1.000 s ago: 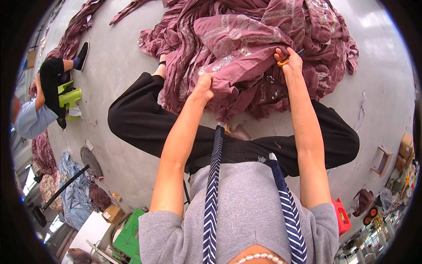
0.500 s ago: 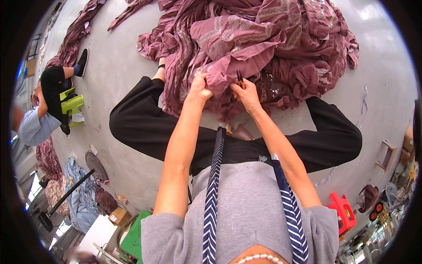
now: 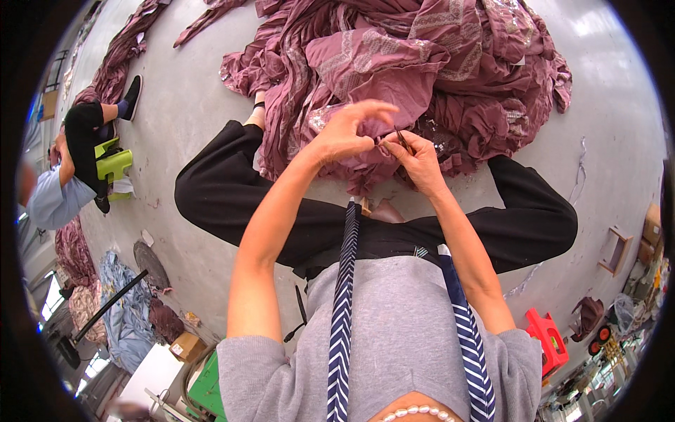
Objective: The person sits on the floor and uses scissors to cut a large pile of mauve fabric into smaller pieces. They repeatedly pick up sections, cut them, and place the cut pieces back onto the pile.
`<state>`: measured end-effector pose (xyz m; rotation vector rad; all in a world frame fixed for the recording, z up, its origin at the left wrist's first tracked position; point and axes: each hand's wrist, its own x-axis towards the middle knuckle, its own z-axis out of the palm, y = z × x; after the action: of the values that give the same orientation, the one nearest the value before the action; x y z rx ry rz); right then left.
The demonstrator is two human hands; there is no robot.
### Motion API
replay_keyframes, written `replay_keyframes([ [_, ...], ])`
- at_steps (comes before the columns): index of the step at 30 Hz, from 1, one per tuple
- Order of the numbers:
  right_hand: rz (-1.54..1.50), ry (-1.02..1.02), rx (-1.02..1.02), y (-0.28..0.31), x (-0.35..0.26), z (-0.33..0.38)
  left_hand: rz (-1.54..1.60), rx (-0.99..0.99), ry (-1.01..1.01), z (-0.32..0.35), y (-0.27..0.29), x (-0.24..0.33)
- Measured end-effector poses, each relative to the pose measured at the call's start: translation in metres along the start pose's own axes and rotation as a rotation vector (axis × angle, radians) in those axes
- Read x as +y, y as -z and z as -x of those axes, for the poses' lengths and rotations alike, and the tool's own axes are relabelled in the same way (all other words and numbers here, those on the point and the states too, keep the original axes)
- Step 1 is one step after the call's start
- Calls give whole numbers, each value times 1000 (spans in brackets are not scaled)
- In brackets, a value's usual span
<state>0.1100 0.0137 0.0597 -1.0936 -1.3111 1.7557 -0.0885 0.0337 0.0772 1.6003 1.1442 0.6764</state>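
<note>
Grey concrete floor all around, and we're seated on it with the maroon fabric heap over our legs. Our left hand pinches a fold at the heap's near edge, fingers curled. Our right hand, just beside it, grips a thin dark tool angled up and left. Far left of the heap, another person sits by a green stool.

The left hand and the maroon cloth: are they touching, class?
Touching. The head view shows the left hand pinching a fold of the maroon cloth between thumb and fingers, no gap, close beside the right hand, which holds a thin dark tool.
</note>
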Motion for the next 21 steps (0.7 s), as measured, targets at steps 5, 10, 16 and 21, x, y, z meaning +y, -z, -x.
replay_keyframes([
  [5, 34, -36, 85, 8, 0, 0, 75, -226, 192, 8, -4, 4],
  [10, -33, 21, 179, 2, 6, -3, -76, 108, 270, 22, -27, 7],
  [16, 52, 149, 261, -16, 5, 3, 175, 628, 177, 28, -50, 7],
  [21, 20, 76, 202, -19, 6, 12, 677, 731, 150, 34, -56, -5],
])
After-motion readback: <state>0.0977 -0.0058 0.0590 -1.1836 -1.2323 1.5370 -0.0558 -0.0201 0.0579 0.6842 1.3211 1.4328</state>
